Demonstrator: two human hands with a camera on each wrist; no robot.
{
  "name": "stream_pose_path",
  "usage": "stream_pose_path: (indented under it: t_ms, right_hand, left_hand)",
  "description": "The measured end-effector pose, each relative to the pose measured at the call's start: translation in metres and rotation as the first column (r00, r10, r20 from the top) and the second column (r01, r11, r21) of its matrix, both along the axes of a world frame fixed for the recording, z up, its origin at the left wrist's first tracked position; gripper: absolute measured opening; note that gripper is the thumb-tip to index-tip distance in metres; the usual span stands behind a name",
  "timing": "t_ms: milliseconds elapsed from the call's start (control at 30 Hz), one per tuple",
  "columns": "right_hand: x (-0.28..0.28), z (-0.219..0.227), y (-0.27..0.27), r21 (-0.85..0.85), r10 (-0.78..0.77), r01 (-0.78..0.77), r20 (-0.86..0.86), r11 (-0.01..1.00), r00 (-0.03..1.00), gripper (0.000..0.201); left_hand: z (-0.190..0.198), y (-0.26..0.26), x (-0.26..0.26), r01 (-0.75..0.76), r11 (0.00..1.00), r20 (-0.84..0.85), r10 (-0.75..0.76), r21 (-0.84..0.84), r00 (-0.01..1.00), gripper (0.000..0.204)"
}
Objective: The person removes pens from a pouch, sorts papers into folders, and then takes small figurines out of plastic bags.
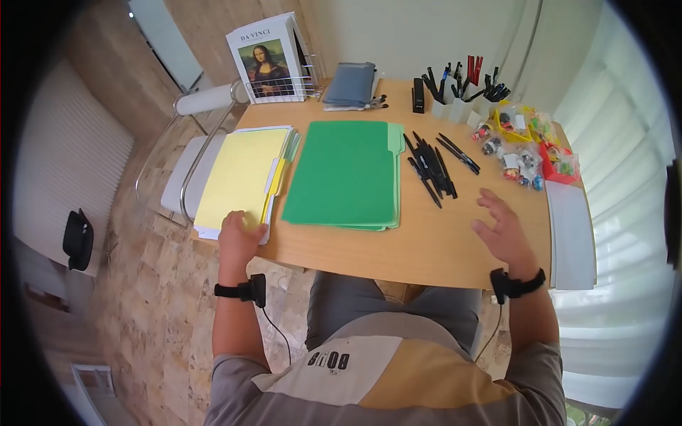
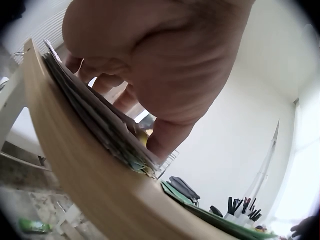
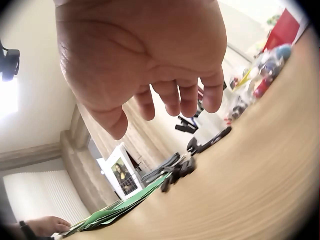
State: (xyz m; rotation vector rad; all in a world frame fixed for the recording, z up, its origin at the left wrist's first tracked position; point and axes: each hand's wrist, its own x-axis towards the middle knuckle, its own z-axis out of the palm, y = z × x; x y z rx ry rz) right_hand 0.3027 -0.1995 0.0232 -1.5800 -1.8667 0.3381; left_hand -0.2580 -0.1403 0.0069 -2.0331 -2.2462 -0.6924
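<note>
A person's left hand (image 1: 240, 240), fingers spread, rests on the near end of a yellow folder stack (image 1: 241, 177) at the table's left. The right hand (image 1: 506, 234) hovers, fingers apart, over the near right tabletop (image 1: 426, 245). Green folders (image 1: 343, 172) lie between the hands, black pens (image 1: 431, 168) just right of them.

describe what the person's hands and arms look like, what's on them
The left hand and right hand are ungloved. Each wrist wears a black strap with a small, dark, boxy device, on the left and right, from which a thin dark cable runs. The forearms are uncovered below short grey sleeves; no markings show on the sleeves.
</note>
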Motion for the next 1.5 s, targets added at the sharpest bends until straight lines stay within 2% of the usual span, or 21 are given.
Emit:
stream_pose_path:
  t_ms: [67,100,167,200,267,367,600,767,900,967,1000,1067,1100,1167,1200,1267,1300,1367,1400,1467,1500]
  right_hand:
    - [-0.026,-0.006,0.009,-0.041,0.125,-0.128,-0.069,0.991,0.990,0.043]
    - [-0.038,-0.004,0.010,-0.042,0.127,-0.131,-0.070,0.991,0.989,0.043]
    - [-0.061,0.002,0.010,-0.225,0.175,-0.224,-0.215,0.948,0.961,0.043]
    - [-0.068,0.005,0.012,-0.226,0.177,-0.225,-0.216,0.948,0.960,0.043]
    - [-0.078,0.010,0.013,-0.279,0.249,-0.310,-0.235,0.909,0.940,0.043]
    - [-0.090,0.018,0.012,-0.251,0.269,-0.320,-0.217,0.914,0.938,0.041]
    - [-0.091,-0.024,0.013,-0.121,0.343,-0.365,-0.174,0.923,0.923,0.038]
    - [-0.081,-0.031,0.014,-0.148,0.350,-0.451,-0.441,0.880,0.827,0.036]
    - [-0.076,-0.032,0.012,-0.161,0.312,-0.464,-0.548,0.871,0.776,0.031]
    - [-0.070,-0.040,0.013,-0.189,0.203,-0.510,-0.760,0.839,0.617,0.028]
    - [-0.067,-0.043,0.014,-0.188,0.202,-0.507,-0.761,0.841,0.617,0.028]
    - [-0.064,-0.044,0.015,-0.156,0.166,-0.530,-0.844,0.833,0.510,0.026]
    - [-0.063,-0.043,0.015,-0.156,0.161,-0.522,-0.845,0.839,0.510,0.026]
    - [-0.066,-0.038,0.013,-0.172,0.119,-0.492,-0.855,0.853,0.505,0.025]
    - [-0.065,-0.038,0.012,-0.178,0.112,-0.488,-0.854,0.854,0.508,0.025]
    - [-0.065,-0.037,0.013,-0.175,0.116,-0.504,-0.862,0.846,0.494,0.025]
    - [-0.065,-0.037,0.013,-0.181,0.110,-0.500,-0.861,0.847,0.497,0.025]
    - [-0.065,-0.038,0.013,-0.182,0.107,-0.478,-0.849,0.859,0.517,0.025]
    - [-0.065,-0.036,0.013,-0.187,0.103,-0.474,-0.847,0.861,0.522,0.025]
    - [-0.065,-0.033,0.013,-0.188,0.091,-0.459,-0.849,0.868,0.521,0.024]
    - [-0.066,-0.033,0.012,-0.191,0.088,-0.455,-0.847,0.870,0.524,0.024]
  left_hand:
    - [0.019,-0.005,0.014,0.001,0.991,-0.023,-0.004,-0.135,1.000,0.057]
    - [0.017,-0.004,0.012,-0.001,0.991,-0.023,-0.002,-0.135,1.000,0.057]
    - [0.015,-0.005,0.007,0.089,0.992,-0.004,-0.089,-0.089,0.996,0.044]
    - [0.018,-0.006,0.008,0.087,0.992,-0.004,-0.088,-0.090,0.996,0.044]
    - [0.034,-0.009,0.019,0.094,0.966,-0.023,-0.102,-0.240,0.994,0.031]
    - [0.028,-0.005,0.018,0.098,0.975,-0.013,-0.103,-0.201,0.995,0.031]
    - [0.022,-0.004,0.015,0.113,0.991,-0.053,-0.117,-0.077,0.992,0.034]
    - [0.024,-0.003,0.021,0.121,0.987,-0.113,-0.133,-0.107,0.985,0.030]
    - [0.009,0.007,0.011,0.109,0.983,-0.149,-0.131,-0.149,0.980,0.026]
    - [0.008,0.008,0.012,0.126,0.990,-0.222,-0.138,-0.066,0.965,0.022]
    - [0.007,0.007,0.012,0.130,0.989,-0.224,-0.141,-0.065,0.964,0.022]
    - [0.020,0.003,0.021,0.127,0.989,-0.149,-0.116,0.070,0.982,0.019]
    - [0.027,-0.001,0.028,0.138,0.988,-0.151,-0.126,0.069,0.980,0.019]
    - [0.041,-0.015,0.046,0.183,0.953,-0.041,-0.179,0.243,0.983,0.017]
    - [0.048,-0.024,0.058,0.186,0.953,-0.037,-0.183,0.238,0.982,0.017]
    - [0.061,-0.039,0.082,0.116,0.893,0.267,-0.251,0.435,0.930,0.019]
    - [0.062,-0.044,0.086,0.119,0.895,0.272,-0.254,0.431,0.928,0.019]
    - [0.059,-0.051,0.092,0.067,0.786,0.437,-0.409,0.614,0.801,0.022]
    - [0.058,-0.055,0.090,0.067,0.787,0.442,-0.412,0.613,0.797,0.022]
    - [0.055,-0.062,0.080,-0.018,0.783,0.649,-0.501,0.621,0.573,0.027]
    - [0.053,-0.067,0.072,-0.017,0.785,0.651,-0.502,0.620,0.569,0.027]
